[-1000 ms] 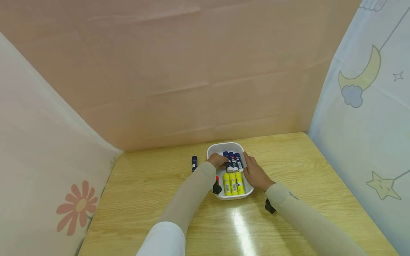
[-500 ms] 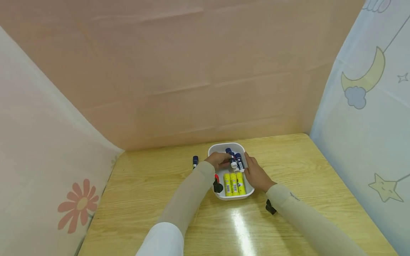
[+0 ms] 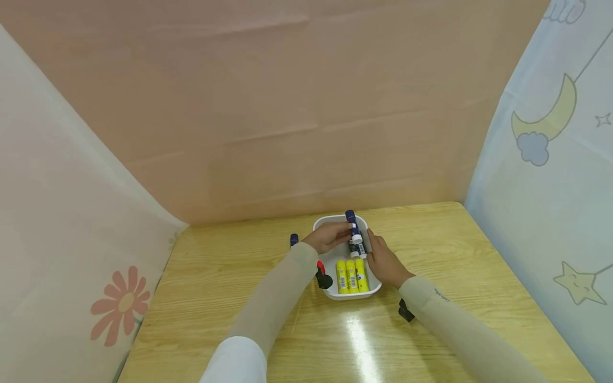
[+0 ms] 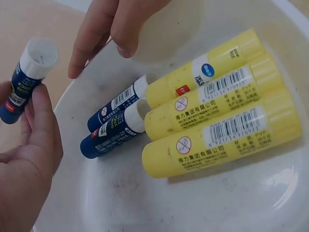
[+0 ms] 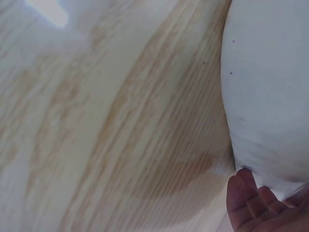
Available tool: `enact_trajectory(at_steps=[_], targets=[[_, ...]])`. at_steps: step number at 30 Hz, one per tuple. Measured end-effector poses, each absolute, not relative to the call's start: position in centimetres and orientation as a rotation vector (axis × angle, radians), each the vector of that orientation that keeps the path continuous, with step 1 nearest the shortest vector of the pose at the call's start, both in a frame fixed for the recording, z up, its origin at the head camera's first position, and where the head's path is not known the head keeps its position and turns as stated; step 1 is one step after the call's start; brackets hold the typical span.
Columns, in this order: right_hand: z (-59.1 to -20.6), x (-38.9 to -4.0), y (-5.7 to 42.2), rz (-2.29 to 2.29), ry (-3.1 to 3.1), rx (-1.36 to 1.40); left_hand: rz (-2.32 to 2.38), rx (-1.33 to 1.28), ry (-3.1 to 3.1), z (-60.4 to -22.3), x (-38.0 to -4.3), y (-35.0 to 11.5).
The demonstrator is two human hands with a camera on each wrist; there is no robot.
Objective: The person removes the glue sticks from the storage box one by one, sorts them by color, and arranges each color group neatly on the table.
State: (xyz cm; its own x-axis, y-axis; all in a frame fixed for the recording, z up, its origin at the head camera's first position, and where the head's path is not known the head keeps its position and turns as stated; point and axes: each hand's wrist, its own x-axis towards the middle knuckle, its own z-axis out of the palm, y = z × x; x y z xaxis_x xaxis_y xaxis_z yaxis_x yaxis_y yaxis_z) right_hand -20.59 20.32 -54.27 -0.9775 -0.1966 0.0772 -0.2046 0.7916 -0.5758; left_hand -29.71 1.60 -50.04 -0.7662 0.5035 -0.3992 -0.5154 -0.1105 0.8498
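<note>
Left of frame centre, on the wooden table (image 3: 230,271): a lone blue glue stick (image 3: 294,240). With left hand (image 3: 328,237) curled, pinches a second blue glue stick (image 3: 353,226) at centre, above a white tray (image 3: 351,297) bearing two blue sticks (image 4: 113,133) and, lower in frame, three yellow glue sticks (image 3: 351,276). With right hand (image 3: 387,266), grips the tray's right rim, thumb inward.

The white tray (image 4: 120,195) looks like smooth plastic with a soft sheen and fine scuffs, the yellow tubes (image 4: 186,110) and blue tubes (image 4: 108,137) like smooth plastic too, the tabletop (image 3: 215,287) wood-grained and glossy on the near side, the far backdrop (image 3: 287,101) matt, creased cloth, and the sleeves (image 3: 280,292) matt fabric.
</note>
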Motion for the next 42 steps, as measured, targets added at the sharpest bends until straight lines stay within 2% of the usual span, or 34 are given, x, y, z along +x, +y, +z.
enact_trajectory(at_steps=[10, 18, 30, 42], targets=[[-54.4, -20.5, 20.2, 0.967, -2.998, 0.277, 2.019, 0.143, 1.472, -49.4, -30.3, -2.3], [-54.3, -20.7, 20.5, 0.997, -2.994, 0.267, 2.040, 0.127, 1.537, -48.7, -30.3, -7.1], [-54.1, -20.9, 20.9, 1.005, -2.997, 0.247, 1.959, 0.022, 1.673, -50.6, -31.0, -13.4], [-54.0, -20.3, 20.7, 1.012, -3.029, 0.199, 1.789, -0.164, 1.862, -52.7, -30.7, -16.6]])
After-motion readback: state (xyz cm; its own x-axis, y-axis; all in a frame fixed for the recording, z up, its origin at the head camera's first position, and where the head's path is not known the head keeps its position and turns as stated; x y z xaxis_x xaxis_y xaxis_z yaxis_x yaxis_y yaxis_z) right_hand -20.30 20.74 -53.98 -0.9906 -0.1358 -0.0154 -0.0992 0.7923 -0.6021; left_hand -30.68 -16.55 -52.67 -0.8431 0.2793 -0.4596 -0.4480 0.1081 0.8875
